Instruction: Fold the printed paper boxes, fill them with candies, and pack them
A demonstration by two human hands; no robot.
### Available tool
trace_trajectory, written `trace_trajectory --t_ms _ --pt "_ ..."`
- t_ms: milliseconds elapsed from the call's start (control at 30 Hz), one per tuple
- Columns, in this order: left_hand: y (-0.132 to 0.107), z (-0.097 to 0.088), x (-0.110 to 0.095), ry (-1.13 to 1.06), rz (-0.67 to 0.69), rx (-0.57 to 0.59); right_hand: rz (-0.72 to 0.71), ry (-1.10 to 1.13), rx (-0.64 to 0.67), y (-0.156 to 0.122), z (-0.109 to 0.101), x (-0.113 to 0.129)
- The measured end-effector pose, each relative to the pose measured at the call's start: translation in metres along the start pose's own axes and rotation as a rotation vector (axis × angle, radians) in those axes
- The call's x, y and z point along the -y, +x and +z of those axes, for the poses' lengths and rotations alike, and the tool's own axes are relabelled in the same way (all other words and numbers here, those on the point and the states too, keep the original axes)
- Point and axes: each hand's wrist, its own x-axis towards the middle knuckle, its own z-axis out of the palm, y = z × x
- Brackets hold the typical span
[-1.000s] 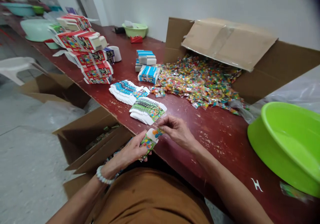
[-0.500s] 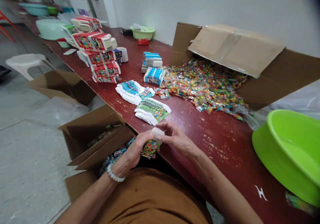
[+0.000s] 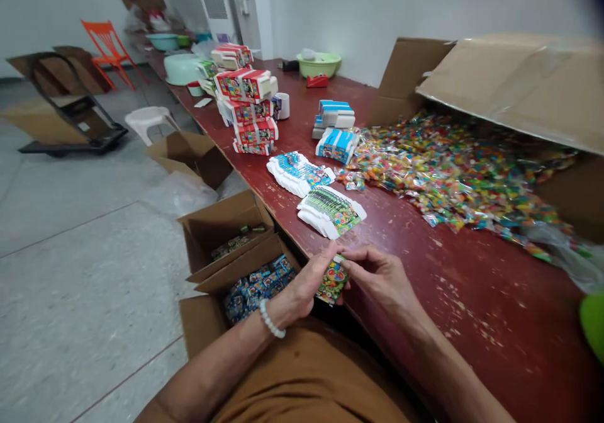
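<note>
Partly hidden — a green card (image 3: 333,281) (fingers (image 3: 363,260) over it).

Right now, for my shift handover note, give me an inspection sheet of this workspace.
surface: worn, chipped red wooden table
job's things: colourful printed card pinched between left hand and right hand; stacked green-printed cards nearby
clutter: heap of wrapped sweets spilling from a cardboard box; red printed boxes
hands: both on the card, at the table edge
cables: nothing seen
surroundings: open cartons below the table edge, one holding blue packets; orange chair beyond
</note>
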Motion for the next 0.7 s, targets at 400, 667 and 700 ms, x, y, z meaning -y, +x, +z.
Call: trace_trajectory --t_ms 400,667,700 --pt "0.000 -0.011 -0.011 -0.018 -0.031 -0.040 -0.276 -0.083 0.057 0.000 0.014 -0.013" --pt "0.004 -0.076 -0.072 0.658 0.432 -0.626 -0.231 -0.435 -0.144 0.054 -0.017 -0.028" --pt "0.003 -0.094 -0.087 0.730 0.482 -0.739 -0.209 -0.528 -0.213 0.066 -0.025 -0.029"
